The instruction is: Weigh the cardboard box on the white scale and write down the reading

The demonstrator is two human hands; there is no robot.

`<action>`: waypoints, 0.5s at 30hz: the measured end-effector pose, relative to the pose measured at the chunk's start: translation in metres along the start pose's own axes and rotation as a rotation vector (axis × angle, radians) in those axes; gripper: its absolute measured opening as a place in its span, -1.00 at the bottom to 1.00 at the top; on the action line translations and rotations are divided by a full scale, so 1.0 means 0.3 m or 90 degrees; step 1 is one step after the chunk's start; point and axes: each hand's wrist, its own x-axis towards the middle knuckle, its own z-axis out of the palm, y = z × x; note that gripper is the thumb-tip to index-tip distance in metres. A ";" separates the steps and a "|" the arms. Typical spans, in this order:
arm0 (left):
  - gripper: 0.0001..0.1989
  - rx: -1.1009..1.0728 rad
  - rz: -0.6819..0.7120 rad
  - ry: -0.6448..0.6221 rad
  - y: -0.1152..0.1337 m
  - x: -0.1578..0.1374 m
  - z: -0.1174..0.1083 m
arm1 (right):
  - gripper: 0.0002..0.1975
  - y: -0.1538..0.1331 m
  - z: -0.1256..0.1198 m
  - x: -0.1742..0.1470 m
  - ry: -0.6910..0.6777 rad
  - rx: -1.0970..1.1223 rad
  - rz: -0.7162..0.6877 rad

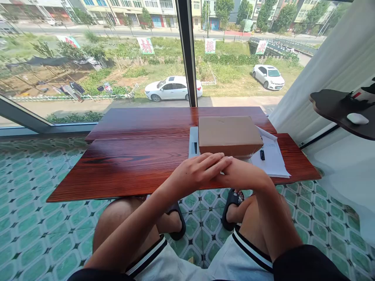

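Observation:
My left hand [202, 168] lies over my right hand [238, 171], its fingers stretched out across the back of it. Both hands are together above the near edge of the red-brown wooden table [137, 156], and I see no object in my left hand. The right hand's fingers are mostly hidden beneath the left, so their pose does not show. Just beyond the hands sits a closed brown cardboard box [228, 132]. White paper sheets [272, 160] with a small black object [262, 155] on them lie to the right of the box.
A pale flat item [193, 142] sticks out left of the box. At the right, a dark shelf [331, 99] holds a white computer mouse [357, 118] beside a white curtain [316, 74]. Large windows stand behind the table. My knees and slippers are below its near edge.

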 end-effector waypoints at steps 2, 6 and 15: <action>-0.57 -0.013 -0.016 0.007 -0.011 -0.002 0.002 | -0.79 -0.013 -0.028 0.002 -0.009 0.066 0.025; -0.54 -0.068 -0.060 0.045 -0.027 -0.007 0.024 | -0.71 0.014 -0.044 -0.007 0.053 0.198 0.060; -0.63 -0.079 -0.356 0.221 -0.076 -0.013 0.055 | -0.73 0.067 -0.088 -0.023 0.589 0.016 0.165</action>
